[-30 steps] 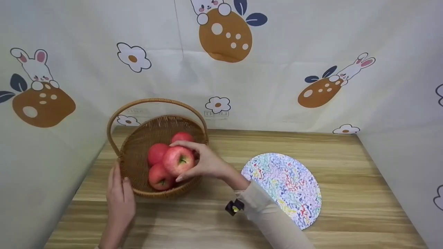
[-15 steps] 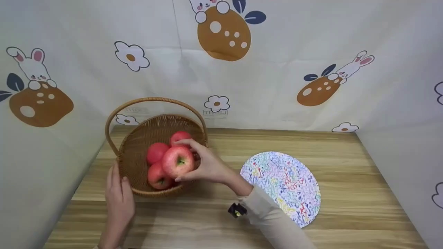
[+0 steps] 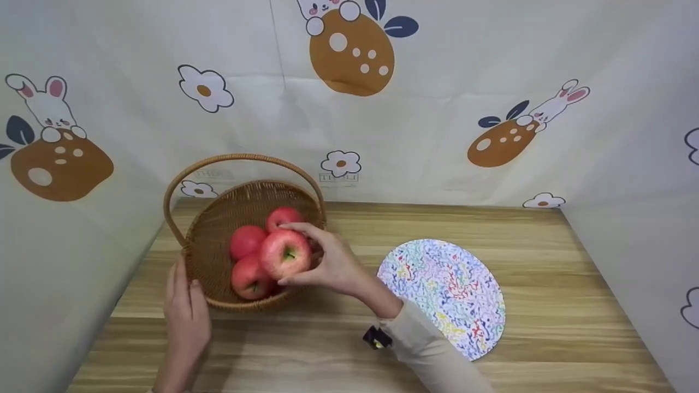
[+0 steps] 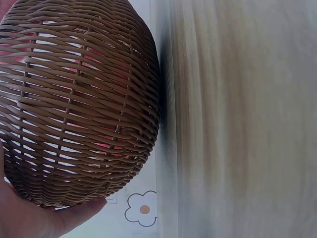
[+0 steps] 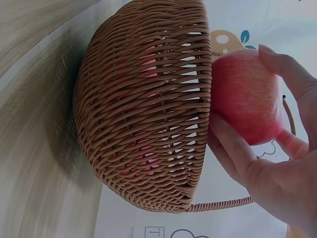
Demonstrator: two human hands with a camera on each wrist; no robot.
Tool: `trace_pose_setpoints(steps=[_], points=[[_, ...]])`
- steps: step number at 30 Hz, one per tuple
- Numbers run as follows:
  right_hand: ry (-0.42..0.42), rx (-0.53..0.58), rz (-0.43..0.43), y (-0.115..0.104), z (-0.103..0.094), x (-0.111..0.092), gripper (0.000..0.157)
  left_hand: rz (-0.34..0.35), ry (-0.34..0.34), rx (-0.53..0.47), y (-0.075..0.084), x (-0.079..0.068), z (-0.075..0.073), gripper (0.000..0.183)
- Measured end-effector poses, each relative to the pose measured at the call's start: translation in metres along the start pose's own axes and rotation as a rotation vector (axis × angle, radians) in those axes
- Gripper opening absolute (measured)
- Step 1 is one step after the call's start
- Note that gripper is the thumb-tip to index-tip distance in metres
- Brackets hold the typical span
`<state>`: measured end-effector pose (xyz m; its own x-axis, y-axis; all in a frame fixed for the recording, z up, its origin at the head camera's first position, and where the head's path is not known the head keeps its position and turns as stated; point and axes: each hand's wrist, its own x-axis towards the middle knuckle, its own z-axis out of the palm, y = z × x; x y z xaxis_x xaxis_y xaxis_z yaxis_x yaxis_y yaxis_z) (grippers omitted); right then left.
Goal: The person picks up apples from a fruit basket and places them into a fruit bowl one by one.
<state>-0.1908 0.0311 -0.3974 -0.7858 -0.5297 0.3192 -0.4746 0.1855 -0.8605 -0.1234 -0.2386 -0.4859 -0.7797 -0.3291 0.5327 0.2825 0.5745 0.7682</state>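
Note:
A brown wicker basket (image 3: pixel 218 224) with a tall hoop handle stands at the left of the wooden table. My right hand (image 3: pixel 333 262) grips a red apple (image 3: pixel 285 254) between thumb and fingers. In the right wrist view that apple (image 5: pixel 247 96) is level with the basket's rim and above it. Three more red apples, among them a front one (image 3: pixel 251 278), lie inside the basket. My left hand (image 3: pixel 187 314) rests against the basket's near left side with its fingers straight. The left wrist view shows that hand's thumb (image 4: pixel 81 213) along the wicker wall (image 4: pixel 74 109).
A round mat (image 3: pixel 448 295) with a colourful squiggle pattern lies on the table, right of the basket and partly under the right sleeve (image 3: pixel 420 341). Pale cloth walls (image 3: pixel 415 131) printed with rabbits and flowers stand behind and at both sides. The basket's handle (image 3: pixel 246 157) arches up at the back.
My right hand and its apple have shifted slightly to the right within the last half second. The left hand stays at the basket's side, and the whole head view has drifted a little.

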Motion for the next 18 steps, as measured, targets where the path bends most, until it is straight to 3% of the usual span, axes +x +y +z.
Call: trace_pose_setpoints(steps=[15,18], points=[[0.078,-0.003,-0.079,0.002,0.0,-0.011,0.078,-0.032,-0.011,0.01,0.001,-0.001,-0.001,0.056],[0.085,0.021,-0.063,0.001,0.0,-0.014,0.078,-0.032,-0.01,0.007,0.002,-0.001,-0.001,0.056]])
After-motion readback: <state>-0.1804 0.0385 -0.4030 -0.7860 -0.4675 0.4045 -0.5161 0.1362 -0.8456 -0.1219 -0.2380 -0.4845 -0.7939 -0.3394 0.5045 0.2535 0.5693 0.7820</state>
